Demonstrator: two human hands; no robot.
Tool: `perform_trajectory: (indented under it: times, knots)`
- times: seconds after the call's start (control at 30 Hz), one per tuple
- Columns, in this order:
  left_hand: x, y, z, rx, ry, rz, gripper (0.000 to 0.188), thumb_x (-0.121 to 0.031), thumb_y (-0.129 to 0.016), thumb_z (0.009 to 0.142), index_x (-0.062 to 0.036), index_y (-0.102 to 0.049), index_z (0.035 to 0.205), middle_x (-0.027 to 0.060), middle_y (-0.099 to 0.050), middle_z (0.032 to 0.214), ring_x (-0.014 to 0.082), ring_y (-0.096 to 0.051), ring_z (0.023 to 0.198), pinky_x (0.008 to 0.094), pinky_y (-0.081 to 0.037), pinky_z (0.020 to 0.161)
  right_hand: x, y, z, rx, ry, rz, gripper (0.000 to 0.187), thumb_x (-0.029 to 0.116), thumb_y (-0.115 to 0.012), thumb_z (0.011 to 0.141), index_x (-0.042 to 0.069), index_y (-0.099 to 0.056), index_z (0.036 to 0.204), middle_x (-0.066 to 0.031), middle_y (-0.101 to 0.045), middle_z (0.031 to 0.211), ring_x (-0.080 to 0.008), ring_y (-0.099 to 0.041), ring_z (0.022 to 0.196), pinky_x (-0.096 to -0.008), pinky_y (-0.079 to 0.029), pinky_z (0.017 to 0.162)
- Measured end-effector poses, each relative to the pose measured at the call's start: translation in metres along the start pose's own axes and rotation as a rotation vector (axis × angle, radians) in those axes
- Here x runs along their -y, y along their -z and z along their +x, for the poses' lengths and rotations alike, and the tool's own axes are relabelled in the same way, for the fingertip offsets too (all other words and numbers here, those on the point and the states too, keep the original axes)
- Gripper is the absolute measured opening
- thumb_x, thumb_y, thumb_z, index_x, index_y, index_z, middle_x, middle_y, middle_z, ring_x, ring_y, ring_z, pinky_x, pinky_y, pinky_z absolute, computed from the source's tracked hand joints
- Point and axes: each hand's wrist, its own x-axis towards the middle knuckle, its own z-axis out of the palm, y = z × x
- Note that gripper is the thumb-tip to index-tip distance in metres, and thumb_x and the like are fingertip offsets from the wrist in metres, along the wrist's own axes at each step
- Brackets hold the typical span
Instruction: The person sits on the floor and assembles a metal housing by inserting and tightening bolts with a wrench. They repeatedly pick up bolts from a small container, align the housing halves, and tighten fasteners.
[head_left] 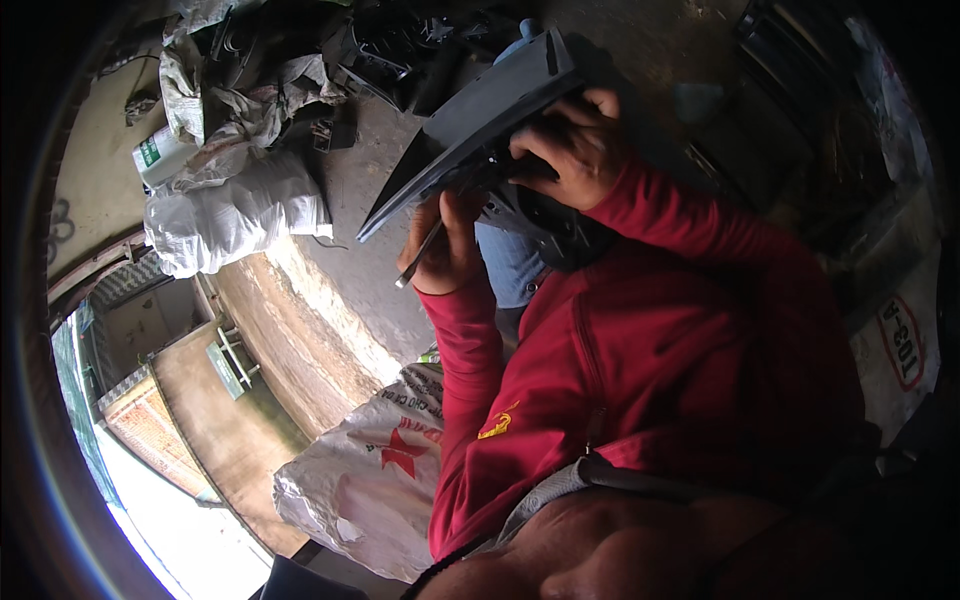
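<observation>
Panel (487, 108), dark and stiff-looking, is slanting in front of the person's chest, above the concrete floor (365, 160), with black fittings showing along its underside. The right hand (578, 152) is grasping its near edge, fingers bending in toward those fittings. The left hand (459, 254) is closing around a slim metal rod (420, 254) while its fingertips are reaching the panel's lower part; whether they are also pinching it, one cannot tell. Handling it well probably means that the right hand is bearing the weight and keeping the slant steady, the left is pressing only lightly, and the rod's bare tip is pointing away from the wrist and the red sleeve (467, 340). Beyond, a white bundle (235, 215) is lying near a pale jug (165, 155), and a printed sack (365, 490) is slumping beside the left sleeve.
</observation>
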Motion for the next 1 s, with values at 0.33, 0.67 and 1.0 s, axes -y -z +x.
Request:
perform_trajectory:
  times: [0.33,0.67,1.0]
  knots:
    - [-0.021,-0.023,0.02,0.264,-0.429,0.759,0.019,-0.015,-0.068,0.085,-0.0106,-0.065,0.104,0.0116,-0.067,0.075,0.0341,-0.065,0.06,0.0397,-0.051,0.05,0.003,-0.003,-0.003,0.046,-0.002,-0.029,0.039,0.029,-0.079,0.072,0.02,-0.063,0.107,0.0039,-0.067,0.086,-0.0186,-0.06,0.097,-0.0502,-0.033,0.092]
    - [0.021,0.012,0.002,-0.039,0.298,-0.306,0.039,-0.029,-0.053,0.101,0.0094,-0.062,0.104,0.02,-0.071,0.085,0.0257,-0.071,0.069,0.031,-0.057,0.059,-0.002,-0.001,-0.001,-0.072,0.023,0.002,0.037,0.032,-0.084,0.063,0.026,-0.061,0.092,0.0127,-0.061,0.081,-0.0115,-0.059,0.084,-0.0433,-0.033,0.088]
    - [-0.012,-0.023,0.008,0.113,-0.38,0.605,0.015,-0.013,-0.069,0.086,-0.008,-0.067,0.1,0.0133,-0.07,0.081,0.0325,-0.069,0.067,0.0367,-0.054,0.054,0.0,-0.003,-0.006,0.038,0.03,-0.058,0.043,0.037,-0.079,0.07,0.024,-0.062,0.107,0.0057,-0.068,0.096,-0.0161,-0.058,0.104,-0.0493,-0.031,0.092]
